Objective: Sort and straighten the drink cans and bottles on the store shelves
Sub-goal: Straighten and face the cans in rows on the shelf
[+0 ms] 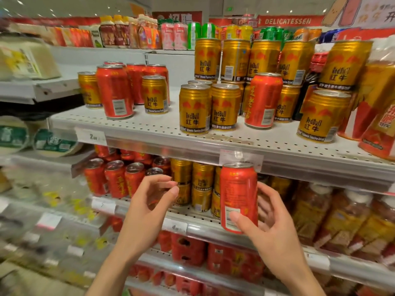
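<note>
My right hand (271, 227) grips a red drink can (238, 189) upright in front of the lower shelf, just below the upper shelf's edge. My left hand (149, 201) hovers to its left with curled, parted fingers and holds nothing. On the white perforated upper shelf (149, 127) gold Red Bull cans (194, 108) and red cans (115, 90) stand mixed. One red can (264, 99) stands among the gold ones at the right. On the lower shelf, red cans (115, 178) stand left of stacked gold cans (202, 184).
Bagged snacks (342, 218) fill the lower shelf at the right. Red multipacks (188, 248) sit on the shelf below. Bottles and cans (149, 33) line the top shelf. Round tubs (12, 133) lie on the left unit. Price tags (90, 136) hang on the shelf edges.
</note>
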Demonstrator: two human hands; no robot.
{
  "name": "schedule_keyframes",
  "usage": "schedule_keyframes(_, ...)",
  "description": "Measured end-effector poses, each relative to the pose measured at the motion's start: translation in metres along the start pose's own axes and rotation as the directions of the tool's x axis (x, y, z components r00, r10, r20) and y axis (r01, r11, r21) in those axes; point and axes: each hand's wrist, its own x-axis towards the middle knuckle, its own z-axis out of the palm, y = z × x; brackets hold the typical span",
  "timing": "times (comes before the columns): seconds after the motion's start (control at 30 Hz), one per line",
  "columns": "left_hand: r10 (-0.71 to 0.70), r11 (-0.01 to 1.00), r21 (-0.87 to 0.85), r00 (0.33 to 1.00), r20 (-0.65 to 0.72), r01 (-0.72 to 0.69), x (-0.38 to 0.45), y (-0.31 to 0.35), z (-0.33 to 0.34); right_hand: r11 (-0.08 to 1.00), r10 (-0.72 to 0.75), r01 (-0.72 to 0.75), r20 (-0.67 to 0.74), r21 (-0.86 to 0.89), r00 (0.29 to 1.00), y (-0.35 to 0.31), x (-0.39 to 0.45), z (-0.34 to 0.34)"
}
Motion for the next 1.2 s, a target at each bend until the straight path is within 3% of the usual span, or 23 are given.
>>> schedule_keyframes(0.23,0.054,0.997,-0.052,0.998,0.029,-0.053,0.031,-0.012,-0.043,1.0,-0.013,0.012,-0.054,-0.006,0.998,-0.002,0.009,0.053)
schedule_keyframes(0.43,0.15,0.986,-0.087,0.981,0.122,-0.14,0.079,-0.017,-0.113,0.997,-0.077,0.069,-0.188,-0.047,0.979,-0.017,0.021,0.129)
schedule_keyframes(0.6,0.215,0.975,-0.104,0.958,0.19,-0.198,0.114,-0.012,-0.163,0.988,-0.142,0.127,-0.214,-0.083,0.967,-0.038,0.036,0.187)
schedule_keyframes(1.0,0.419,0.892,0.062,0.871,0.258,-0.447,0.188,0.043,-0.247,0.895,-0.372,0.323,-0.113,-0.307,0.921,-0.111,0.099,0.283)
schedule_keyframes(1.2,0.376,0.878,0.146,0.847,0.375,-0.455,0.226,0.067,-0.258,0.879,-0.404,0.367,-0.067,-0.304,0.912,-0.118,0.132,0.318)
